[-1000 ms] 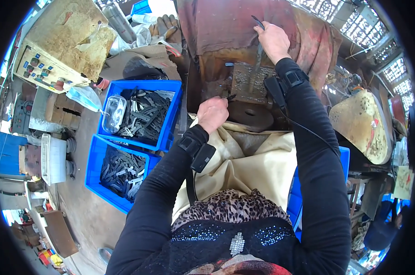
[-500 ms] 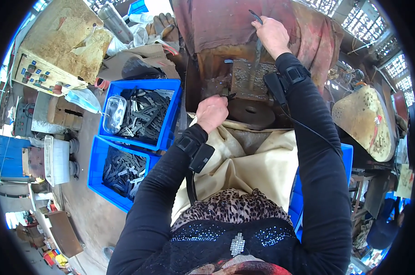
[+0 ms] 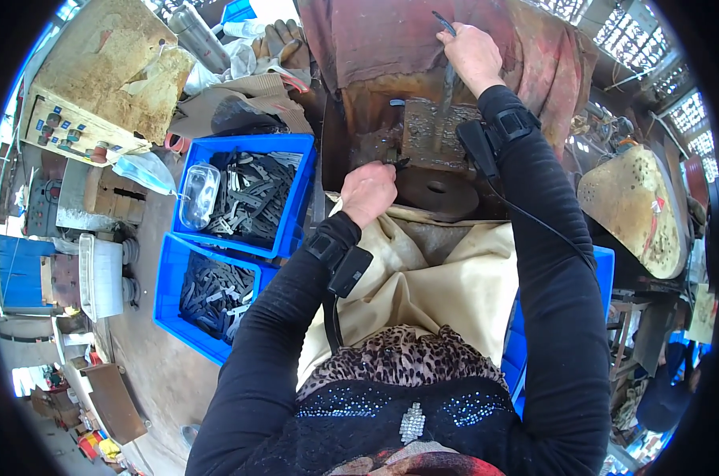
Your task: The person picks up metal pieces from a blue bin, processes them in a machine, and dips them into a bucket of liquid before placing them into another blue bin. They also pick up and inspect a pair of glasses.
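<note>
My left hand is closed in a pinch beside a dark round disc with a hole in its middle. A small dark flat piece sticks out from its fingertips; most of it is hidden. Farther off, my right hand is wrapped round the upper end of a dark metal lever. Below that hand a wet rod runs down in front of a wet, rusty metal block. A cream apron spreads over my lap, up to the disc.
At the left, two blue bins hold many dark flat metal pieces, with a clear plastic case on the upper one. A control box stands beyond them. Reddish cloth drapes behind the machine. A stained board is at the right.
Both hands keep nearly the same place and grip. The whole view has shifted very slightly.
</note>
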Demonstrator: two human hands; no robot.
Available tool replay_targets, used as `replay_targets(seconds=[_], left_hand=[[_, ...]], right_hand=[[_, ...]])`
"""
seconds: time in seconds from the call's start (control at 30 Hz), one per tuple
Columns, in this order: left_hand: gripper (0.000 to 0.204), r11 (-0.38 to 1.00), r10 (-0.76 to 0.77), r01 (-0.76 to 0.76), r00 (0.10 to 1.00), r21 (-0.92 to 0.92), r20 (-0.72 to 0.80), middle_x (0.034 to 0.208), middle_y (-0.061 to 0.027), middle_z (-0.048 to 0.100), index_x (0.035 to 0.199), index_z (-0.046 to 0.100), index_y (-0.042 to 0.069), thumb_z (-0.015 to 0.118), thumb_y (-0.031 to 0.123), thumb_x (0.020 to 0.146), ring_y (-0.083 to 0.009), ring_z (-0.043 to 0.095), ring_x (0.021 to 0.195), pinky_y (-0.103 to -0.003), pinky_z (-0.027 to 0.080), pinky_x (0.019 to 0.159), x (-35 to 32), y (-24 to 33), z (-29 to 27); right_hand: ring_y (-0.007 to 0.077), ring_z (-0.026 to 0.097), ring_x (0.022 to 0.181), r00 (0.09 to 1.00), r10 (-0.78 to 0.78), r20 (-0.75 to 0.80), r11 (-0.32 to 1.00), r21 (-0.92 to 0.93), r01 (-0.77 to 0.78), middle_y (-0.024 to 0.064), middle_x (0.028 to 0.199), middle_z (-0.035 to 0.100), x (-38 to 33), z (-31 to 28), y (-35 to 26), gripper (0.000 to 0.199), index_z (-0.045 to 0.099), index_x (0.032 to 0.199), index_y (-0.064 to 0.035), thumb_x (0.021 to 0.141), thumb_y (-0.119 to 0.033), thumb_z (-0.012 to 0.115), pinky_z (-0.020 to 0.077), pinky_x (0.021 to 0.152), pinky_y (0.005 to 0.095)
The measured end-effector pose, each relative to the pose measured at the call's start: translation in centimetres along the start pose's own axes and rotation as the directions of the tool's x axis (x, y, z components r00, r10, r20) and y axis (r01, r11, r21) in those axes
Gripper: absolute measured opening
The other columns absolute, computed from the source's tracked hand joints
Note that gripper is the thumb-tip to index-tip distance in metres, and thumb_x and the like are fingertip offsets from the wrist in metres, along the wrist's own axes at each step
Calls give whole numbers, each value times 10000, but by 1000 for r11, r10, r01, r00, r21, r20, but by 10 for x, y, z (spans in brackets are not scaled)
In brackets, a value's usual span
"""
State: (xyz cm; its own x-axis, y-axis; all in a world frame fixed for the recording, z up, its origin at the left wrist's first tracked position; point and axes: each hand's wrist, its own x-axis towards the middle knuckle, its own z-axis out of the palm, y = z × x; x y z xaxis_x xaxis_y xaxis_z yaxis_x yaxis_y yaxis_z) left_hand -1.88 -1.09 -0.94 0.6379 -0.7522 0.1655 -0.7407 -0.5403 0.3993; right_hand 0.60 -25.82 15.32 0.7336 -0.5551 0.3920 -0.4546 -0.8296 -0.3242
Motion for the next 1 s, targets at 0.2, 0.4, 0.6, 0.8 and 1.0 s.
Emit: replay_targets(seconds=[0.2, 0.4, 0.6, 0.8, 1.0], left_hand=[[122, 1000, 0, 0, 1000, 13, -4, 793, -101, 645, 792, 688, 138, 573, 124, 758, -294, 643, 825, -413, 511, 706, 0, 2, -1], [121, 999, -8, 7, 1000, 37, 29, 796, -98, 647, 783, 686, 133, 566, 134, 763, -295, 642, 831, -413, 511, 714, -1, 1, -1], [119, 1000, 6, -5, 1000, 24, -23, 801, -106, 638, 790, 677, 114, 560, 122, 771, -299, 639, 824, -411, 508, 721, 1, -4, 5], [149, 993, 23, -63, 931, -96, -365, 805, -126, 629, 833, 679, 73, 559, 16, 767, -314, 634, 807, -404, 508, 727, 0, -3, 3], [306, 931, 27, -207, 859, -299, -511, 879, -156, 660, 975, 695, 20, 560, -95, 726, -298, 656, 764, -378, 529, 691, 5, -18, -10]], right_hand=[[368, 634, 970, 1000, 18, 9, 1000, -7, -18, 164, 966, 688, 0, 0, -1, 331, 681, 1035, -101, 915, -384, 557, 486, 818, 486], [370, 634, 967, 999, 30, 17, 1000, 3, -30, 166, 962, 687, 1, 0, 0, 331, 679, 1037, -109, 914, -394, 565, 488, 808, 488], [376, 635, 971, 999, 32, -2, 999, 6, -32, 172, 965, 686, 3, 5, 1, 321, 678, 1041, -107, 913, -380, 568, 492, 809, 486], [386, 631, 969, 1000, 10, -17, 999, 36, -9, 187, 999, 678, -13, -10, -5, 301, 675, 1025, -80, 898, -334, 577, 492, 814, 494], [410, 633, 854, 970, -129, -208, 936, 298, 188, 210, 833, 656, -118, -38, 4, 305, 637, 936, -48, 872, -345, 623, 490, 720, 507]])
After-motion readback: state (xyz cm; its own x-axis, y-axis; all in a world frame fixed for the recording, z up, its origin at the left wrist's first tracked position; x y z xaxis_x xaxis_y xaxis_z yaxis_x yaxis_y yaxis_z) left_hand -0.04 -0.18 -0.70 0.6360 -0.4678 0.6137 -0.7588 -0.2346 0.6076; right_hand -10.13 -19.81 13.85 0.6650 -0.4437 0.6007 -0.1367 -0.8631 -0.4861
